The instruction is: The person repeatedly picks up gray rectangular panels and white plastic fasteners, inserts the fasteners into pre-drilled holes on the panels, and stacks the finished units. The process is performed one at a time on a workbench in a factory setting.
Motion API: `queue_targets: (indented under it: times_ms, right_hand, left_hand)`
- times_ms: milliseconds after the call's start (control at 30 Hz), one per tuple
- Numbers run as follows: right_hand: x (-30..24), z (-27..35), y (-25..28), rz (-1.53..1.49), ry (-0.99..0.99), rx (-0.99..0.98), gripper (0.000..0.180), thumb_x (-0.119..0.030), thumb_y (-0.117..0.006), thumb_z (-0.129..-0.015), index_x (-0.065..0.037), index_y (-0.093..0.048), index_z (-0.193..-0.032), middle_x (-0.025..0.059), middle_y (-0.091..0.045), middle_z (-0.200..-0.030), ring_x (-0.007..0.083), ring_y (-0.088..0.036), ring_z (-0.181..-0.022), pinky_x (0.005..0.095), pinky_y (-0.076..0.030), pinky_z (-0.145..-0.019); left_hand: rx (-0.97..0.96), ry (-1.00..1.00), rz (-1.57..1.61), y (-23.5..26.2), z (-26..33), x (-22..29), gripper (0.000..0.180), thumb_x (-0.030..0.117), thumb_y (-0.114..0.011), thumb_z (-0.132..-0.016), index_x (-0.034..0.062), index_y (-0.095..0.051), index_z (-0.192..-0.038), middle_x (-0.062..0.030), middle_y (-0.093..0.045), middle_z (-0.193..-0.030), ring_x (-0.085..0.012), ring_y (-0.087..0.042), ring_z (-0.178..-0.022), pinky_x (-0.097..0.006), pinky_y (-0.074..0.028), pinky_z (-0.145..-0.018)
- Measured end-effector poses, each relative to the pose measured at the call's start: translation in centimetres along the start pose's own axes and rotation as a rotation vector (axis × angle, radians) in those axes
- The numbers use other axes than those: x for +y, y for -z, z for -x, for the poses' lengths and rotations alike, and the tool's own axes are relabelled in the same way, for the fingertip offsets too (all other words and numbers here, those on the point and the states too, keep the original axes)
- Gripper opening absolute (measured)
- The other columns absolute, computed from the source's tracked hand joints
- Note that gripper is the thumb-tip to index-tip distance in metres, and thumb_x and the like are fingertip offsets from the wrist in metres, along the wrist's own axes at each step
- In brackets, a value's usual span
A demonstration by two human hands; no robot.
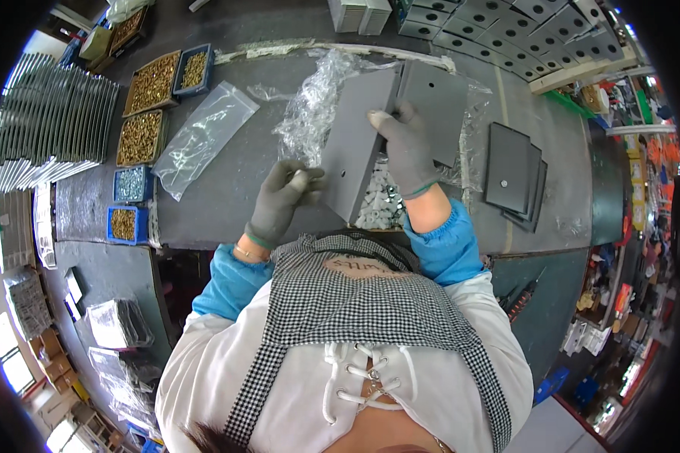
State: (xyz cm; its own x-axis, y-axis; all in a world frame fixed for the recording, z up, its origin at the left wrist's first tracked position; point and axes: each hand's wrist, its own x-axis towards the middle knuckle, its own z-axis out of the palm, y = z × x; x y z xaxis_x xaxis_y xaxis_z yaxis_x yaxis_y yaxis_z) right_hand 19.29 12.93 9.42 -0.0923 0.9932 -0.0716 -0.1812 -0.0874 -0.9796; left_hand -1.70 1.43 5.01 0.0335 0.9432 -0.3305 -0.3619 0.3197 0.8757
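A flat dark grey panel (355, 128) with a bent side edge is held tilted in front of me. My right hand (412, 147), in a grey glove, grips its right side, the thumb over the edge. My left hand (279, 200), also gloved, is beside the panel's lower left edge. Its fingers are curled in toward the thumb; whatever is between them is too small to make out. Behind the right hand lies another grey panel (438, 98) with a round hole. Small white plastic parts (378, 202) are heaped beneath the held panel, partly hidden by it.
Crumpled clear plastic (310, 113) and a flat clear bag (204, 136) lie on the bench. At left stand boxes of brass-coloured fasteners (140, 138), a blue bin (132, 185) and stacked metal panels (53, 113). Dark panels (508, 166) lie at right; grey boxes (506, 34) are stacked behind.
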Motion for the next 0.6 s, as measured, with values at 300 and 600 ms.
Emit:
queue_targets:
  times_ms: [300,600]
  right_hand:
    - [4.7,0.6,-1.8,0.181,-0.14,-0.02,0.025,-0.013,-0.068,-0.089,0.002,-0.062,-0.108,0.0034,-0.063,-0.085,0.0123,-0.06,-0.073,0.0295,-0.051,-0.068]
    - [4.2,2.6,-0.2,0.156,-0.158,-0.127,0.037,-0.013,-0.061,-0.095,0.002,-0.055,-0.129,0.0071,-0.063,-0.111,0.0131,-0.059,-0.101,0.0296,-0.049,-0.09]
  left_hand:
    - [0.135,0.186,0.038,-0.9,-2.6,-5.8,0.025,0.015,-0.075,-0.093,0.0006,-0.069,-0.113,-0.0019,-0.068,-0.088,-0.0092,-0.059,-0.072,-0.025,-0.05,-0.065]
    - [0.094,0.255,-0.1,-1.2,-3.4,-4.7,0.027,0.018,-0.076,-0.093,-0.0024,-0.068,-0.108,-0.0027,-0.067,-0.084,-0.0086,-0.055,-0.066,-0.024,-0.047,-0.061]
